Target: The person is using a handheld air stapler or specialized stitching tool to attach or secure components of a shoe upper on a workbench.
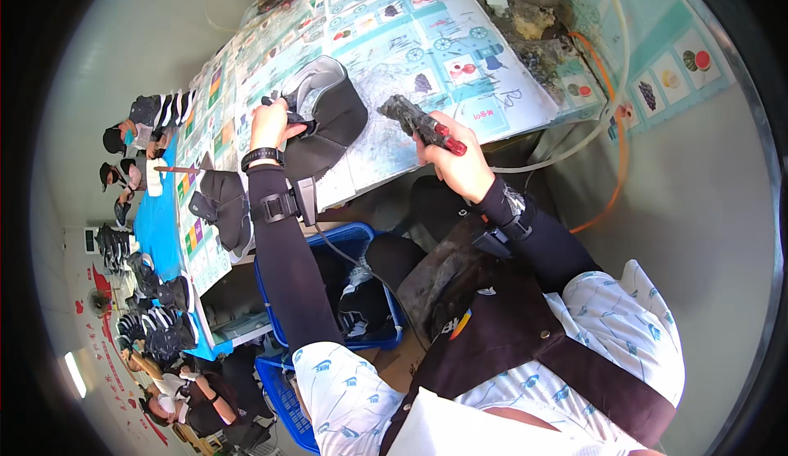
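Observation:
My left hand [273,128] is closed on the edge of a black shoe upper [339,123] with a grey lining, which rests on the table near its front edge. Fingers of my right hand [460,159] wrap round a grimy dark hand tool [404,114] with red parts on its handle; its exact kind is unclear. The tool's dark end points toward the shoe upper, with a gap between them. Left of my left wrist, a second dark shoe [222,201] sits at the table edge, and a thin brown stick [176,169] lies beyond it.
A printed cover with dark smears lies over the table [361,17]. Blue baskets [275,279] stand below, one holding dark items. An orange hose [621,164] and a pale hose hang at right. People and several shoes [168,292] are at far left.

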`<state>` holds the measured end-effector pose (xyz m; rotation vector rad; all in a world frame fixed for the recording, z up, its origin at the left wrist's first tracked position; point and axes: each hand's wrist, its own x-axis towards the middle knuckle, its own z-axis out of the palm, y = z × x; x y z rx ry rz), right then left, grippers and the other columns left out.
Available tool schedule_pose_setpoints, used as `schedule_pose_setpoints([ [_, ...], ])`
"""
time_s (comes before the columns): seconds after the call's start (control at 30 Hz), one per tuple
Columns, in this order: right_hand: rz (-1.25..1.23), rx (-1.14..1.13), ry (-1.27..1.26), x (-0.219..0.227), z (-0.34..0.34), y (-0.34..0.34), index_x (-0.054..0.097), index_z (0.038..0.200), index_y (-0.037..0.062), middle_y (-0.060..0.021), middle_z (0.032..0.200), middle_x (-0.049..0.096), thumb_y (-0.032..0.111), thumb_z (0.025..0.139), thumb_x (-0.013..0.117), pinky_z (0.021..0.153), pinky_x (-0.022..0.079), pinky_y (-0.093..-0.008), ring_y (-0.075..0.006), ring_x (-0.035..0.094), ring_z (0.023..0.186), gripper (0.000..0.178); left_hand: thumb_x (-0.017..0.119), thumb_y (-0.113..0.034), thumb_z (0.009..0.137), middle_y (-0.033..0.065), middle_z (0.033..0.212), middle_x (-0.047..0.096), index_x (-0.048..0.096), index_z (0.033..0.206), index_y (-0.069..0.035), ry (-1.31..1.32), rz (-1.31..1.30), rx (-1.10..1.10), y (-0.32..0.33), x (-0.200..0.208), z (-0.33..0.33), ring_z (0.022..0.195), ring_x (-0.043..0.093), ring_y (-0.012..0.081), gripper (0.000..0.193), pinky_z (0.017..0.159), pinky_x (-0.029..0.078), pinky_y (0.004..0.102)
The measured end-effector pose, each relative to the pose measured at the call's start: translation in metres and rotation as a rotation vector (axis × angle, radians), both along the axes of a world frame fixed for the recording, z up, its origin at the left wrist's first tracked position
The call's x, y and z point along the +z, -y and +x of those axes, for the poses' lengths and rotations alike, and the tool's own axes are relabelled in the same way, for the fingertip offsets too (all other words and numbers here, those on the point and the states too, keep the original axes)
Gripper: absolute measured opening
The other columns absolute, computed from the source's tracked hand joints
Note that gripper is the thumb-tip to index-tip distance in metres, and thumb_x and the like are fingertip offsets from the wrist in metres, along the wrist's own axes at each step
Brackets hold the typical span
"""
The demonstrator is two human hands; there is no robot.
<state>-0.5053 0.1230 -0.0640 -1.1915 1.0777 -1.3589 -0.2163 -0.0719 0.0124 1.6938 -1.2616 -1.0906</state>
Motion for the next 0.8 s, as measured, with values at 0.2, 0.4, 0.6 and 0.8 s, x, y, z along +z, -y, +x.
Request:
schedule_pose_setpoints([
  [0.2, -0.141, 0.059, -0.136, 0.001, 0.004, -0.008, 0.063, 0.097, 0.0007, -0.0168, 0.077, 0.062, 0.005, 0.08, 0.065, 0.071, 0.05, -0.0388, -0.0334, 0.065, 0.074, 0.018, 0.055, -0.015, 0.09, 0.018, 0.105, 0.059, 0.054, 0.113, 0.013, 0.054, 0.019, 0.011, -0.005, 0.004, 0.003, 0.085, 0.07, 0.0334, 0.036, 0.072, 0.067, 0.0436],
  [0.4, -0.127, 0.124, -0.231, -0.007, -0.003, -0.012, 0.063, 0.099, 0.0004, -0.0187, 0.074, 0.063, 0.007, 0.08, 0.065, 0.069, 0.05, -0.0389, -0.0348, 0.067, 0.072, 0.02, 0.055, -0.015, 0.09, 0.0141, 0.103, 0.058, 0.056, 0.107, 0.007, 0.105, -0.007, 0.033, -0.006, 0.003, 0.001, 0.081, 0.069, 0.0293, 0.028, 0.067, 0.066, 0.0406],
  [0.6, -0.02, 0.118, -0.191, -0.012, -0.003, -0.014, 0.064, 0.096, 0.0007, -0.0204, 0.075, 0.063, 0.008, 0.08, 0.063, 0.069, 0.05, -0.0403, -0.0378, 0.065, 0.072, 0.018, 0.057, -0.014, 0.09, 0.0153, 0.099, 0.06, 0.057, 0.103, 0.008, 0.097, -0.065, 0.006, -0.011, 0.002, 0.003, 0.078, 0.068, 0.0281, 0.026, 0.065, 0.066, 0.039],
  [0.8, 0.08, -0.043, -0.188, -0.002, -0.019, -0.015, 0.066, 0.1, 0.0022, -0.0173, 0.073, 0.062, 0.006, 0.08, 0.064, 0.071, 0.05, -0.0361, -0.0277, 0.064, 0.07, 0.021, 0.056, -0.014, 0.093, 0.0125, 0.099, 0.062, 0.056, 0.114, 0.01, 0.276, -0.083, -0.035, -0.021, 0.042, 0.009, 0.086, 0.068, 0.0239, 0.032, 0.067, 0.066, 0.0385],
])
